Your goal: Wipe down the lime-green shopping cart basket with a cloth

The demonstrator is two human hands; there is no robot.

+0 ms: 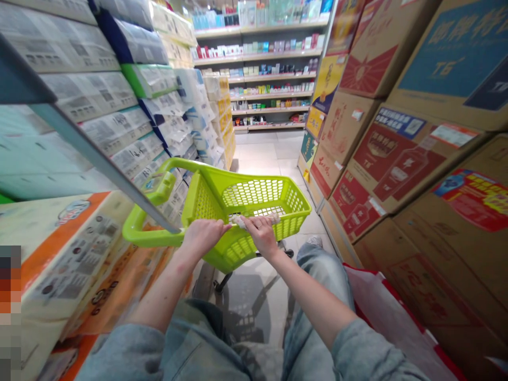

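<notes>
Cartons point(397, 169) tower down the right, wrapped packs point(95, 92) climb the left, and between them, turned across the aisle, stands the wheeled green cart point(235, 255). Anything on wheels likes to roll, so the sound approach, I'd judge, is to keep it braced while the near rim point(294, 215) gets what looks like a wipe.

On to the hands! The left hand point(204, 235) is curled closed on that near rim, on the side towards the handle point(134, 227), and it reads as the brace: firm is good, tugging isn't. The right hand point(260, 235) sits near it, further along the same rim, bent down over a crumpled white cloth point(239, 221) and pinning it to the plastic. Good form here would be even pressure, strokes along the edge, cloth wrapped over top and outer side, and a fresh fold once one face is dirty.

And the smallest player, that cloth: it lies on the rim directly beneath the right hand, one end poking out just beside the left hand, the other showing past the right hand's far side. Does the left pinch that nearer end too? I can't tell from here.
</notes>
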